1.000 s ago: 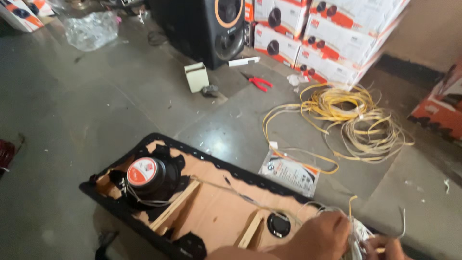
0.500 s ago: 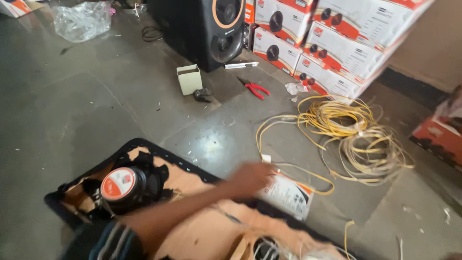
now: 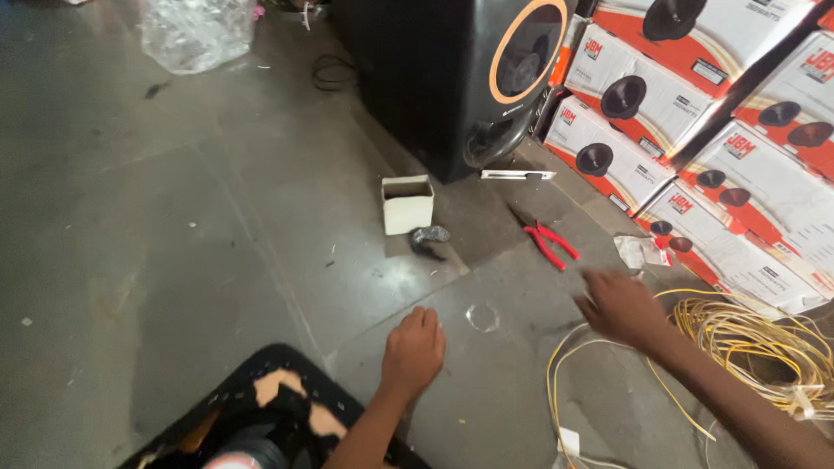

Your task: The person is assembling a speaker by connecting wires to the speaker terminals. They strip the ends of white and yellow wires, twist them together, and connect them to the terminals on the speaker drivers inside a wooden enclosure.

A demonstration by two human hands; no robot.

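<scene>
The left hand (image 3: 414,349) rests knuckles-up on the grey floor (image 3: 174,226), fingers curled under and holding nothing, just beyond the corner of the black speaker panel (image 3: 261,417). The right hand (image 3: 618,306) is blurred; it hovers open-fingered and empty above the floor. The red-handled pliers (image 3: 547,243) lie just past the right hand, apart from it, with nothing between. Nearer than the pliers, a tangle of yellow wire (image 3: 747,343) runs under the right forearm. Left of the pliers sit a small dark lump (image 3: 429,236) and an open cream box (image 3: 407,204). Behind the pliers stand a big black loudspeaker (image 3: 452,78) and stacked white-and-orange cartons (image 3: 695,130); a clear plastic bag (image 3: 195,30) lies far left.
</scene>
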